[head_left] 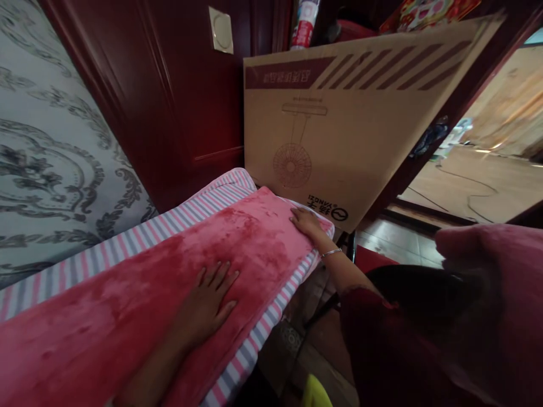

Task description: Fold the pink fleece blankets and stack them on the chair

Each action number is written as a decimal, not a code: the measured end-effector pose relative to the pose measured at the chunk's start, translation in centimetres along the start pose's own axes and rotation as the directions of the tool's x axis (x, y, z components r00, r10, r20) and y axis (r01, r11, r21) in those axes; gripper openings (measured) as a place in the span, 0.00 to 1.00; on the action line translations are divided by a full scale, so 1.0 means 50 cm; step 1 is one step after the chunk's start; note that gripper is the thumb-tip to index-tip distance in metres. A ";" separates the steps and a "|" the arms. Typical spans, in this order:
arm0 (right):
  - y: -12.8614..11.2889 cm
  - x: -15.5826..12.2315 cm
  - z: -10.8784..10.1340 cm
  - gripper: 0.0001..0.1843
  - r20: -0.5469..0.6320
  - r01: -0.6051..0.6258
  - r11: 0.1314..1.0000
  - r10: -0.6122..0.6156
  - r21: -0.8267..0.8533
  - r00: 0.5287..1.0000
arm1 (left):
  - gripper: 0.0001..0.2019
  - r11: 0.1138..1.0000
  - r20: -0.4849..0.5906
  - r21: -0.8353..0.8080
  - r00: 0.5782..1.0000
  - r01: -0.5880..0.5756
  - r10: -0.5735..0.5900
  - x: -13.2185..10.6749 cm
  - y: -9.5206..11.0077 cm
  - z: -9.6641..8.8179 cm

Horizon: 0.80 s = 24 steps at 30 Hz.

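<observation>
A plush fabric piece (pixel 254 243) in red and pink lies along a padded board with a striped cover (pixel 139 237) in pink, grey and white. My left hand (pixel 212 299) rests palm down on the plush near its middle, fingers spread. Toward the far right end, my right hand (pixel 305 220) lies on the plush close to its edge, fingers stretched out. A thin bracelet (pixel 331 252) circles the right wrist. Neither hand grips anything.
Past the board's far end stands a large cardboard box (pixel 360 124) printed with a fan. A dark red panel (pixel 199 102) and patterned wallpaper (pixel 51 152) rise beyond the board. More pink plush (pixel 500 265) hangs at right, beside a dark rounded object (pixel 424 288).
</observation>
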State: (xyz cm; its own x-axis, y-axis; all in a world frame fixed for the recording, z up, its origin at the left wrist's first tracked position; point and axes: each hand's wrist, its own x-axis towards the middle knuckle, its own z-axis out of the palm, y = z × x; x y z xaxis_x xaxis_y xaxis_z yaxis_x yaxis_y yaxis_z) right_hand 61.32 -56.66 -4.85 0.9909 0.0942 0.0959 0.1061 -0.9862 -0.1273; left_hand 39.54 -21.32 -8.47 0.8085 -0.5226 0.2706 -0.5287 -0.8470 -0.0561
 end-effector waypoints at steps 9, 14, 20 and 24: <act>0.068 -0.095 -0.029 0.21 -0.146 -0.299 0.953 0.304 0.057 0.941 | 0.30 0.998 0.022 -0.060 0.999 0.030 -0.029 0.010 0.011 -0.020; 0.061 -0.059 -0.058 0.18 -0.182 -0.291 0.944 0.316 0.152 0.931 | 0.30 0.997 0.028 -0.071 0.999 0.033 -0.031 0.008 0.010 -0.027; 0.073 -0.029 -0.067 0.22 -0.241 -0.297 0.905 0.375 0.305 0.895 | 0.30 0.997 0.003 -0.068 0.999 0.038 -0.038 0.006 0.003 -0.019; 0.084 -0.044 -0.027 0.16 -0.159 -0.334 0.887 0.398 0.320 0.903 | 0.30 0.997 0.011 -0.069 0.999 0.034 -0.034 0.007 0.002 -0.019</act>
State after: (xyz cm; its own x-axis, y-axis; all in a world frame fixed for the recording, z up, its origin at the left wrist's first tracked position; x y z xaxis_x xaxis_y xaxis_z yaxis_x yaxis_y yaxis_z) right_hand 59.46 -61.20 -4.25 0.9243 -0.3291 0.1933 -0.2108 -0.8623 -0.4604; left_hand 39.56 -21.49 -7.48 0.8287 -0.4948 0.2615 -0.5171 -0.8557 0.0199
